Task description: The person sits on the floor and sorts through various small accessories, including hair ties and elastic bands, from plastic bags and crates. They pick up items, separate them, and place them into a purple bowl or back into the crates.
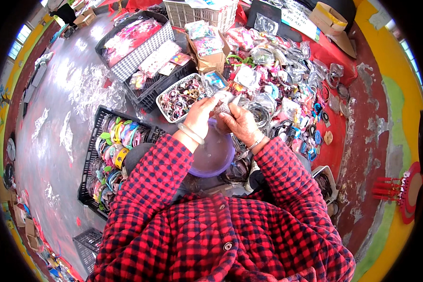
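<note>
Left hand (198, 117), right hand (242, 125) grasp small brownish item (222, 109) near purple basin (210, 157); grey floor (47, 141) left, red cloth (336, 134) right.

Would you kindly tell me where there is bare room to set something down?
The grey floor is most open left of the black crate; its pale patches may be film or glare. A narrow strip of red cloth shows right of the accessory pile. It is crowded around the left hand and right hand, between white basket, purple basin and pile.
</note>
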`<state>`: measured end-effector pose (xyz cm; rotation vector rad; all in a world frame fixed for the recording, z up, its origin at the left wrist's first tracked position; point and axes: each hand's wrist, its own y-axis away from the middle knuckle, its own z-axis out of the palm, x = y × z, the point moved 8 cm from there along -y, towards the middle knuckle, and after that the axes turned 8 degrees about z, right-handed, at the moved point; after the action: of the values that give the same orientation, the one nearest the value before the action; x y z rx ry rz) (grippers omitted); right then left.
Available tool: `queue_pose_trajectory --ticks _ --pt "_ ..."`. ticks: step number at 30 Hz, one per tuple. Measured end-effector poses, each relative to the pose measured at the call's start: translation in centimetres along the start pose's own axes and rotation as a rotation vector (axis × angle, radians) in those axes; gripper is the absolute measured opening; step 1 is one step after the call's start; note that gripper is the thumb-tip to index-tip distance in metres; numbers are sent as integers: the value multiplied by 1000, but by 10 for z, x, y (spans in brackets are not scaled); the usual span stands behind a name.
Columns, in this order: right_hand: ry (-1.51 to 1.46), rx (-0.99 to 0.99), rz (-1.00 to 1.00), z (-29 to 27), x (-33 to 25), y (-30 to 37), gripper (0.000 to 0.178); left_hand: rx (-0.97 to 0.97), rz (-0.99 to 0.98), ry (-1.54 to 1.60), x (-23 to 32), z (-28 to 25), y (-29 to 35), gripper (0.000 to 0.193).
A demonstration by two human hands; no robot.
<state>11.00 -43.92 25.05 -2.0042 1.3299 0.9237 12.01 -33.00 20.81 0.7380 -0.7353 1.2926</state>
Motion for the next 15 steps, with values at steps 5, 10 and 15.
queue_pose_trajectory --ticks 5,10,15 --pt "-231 -130 23 13 -2 0 29 -26 -36 291 3 4 1 29" --pt "-379 -207 -1 15 -7 3 21 10 -98 336 10 7 4 31" --pt "-235 -411 77 20 -11 9 28 42 -134 362 23 -1 4 21"
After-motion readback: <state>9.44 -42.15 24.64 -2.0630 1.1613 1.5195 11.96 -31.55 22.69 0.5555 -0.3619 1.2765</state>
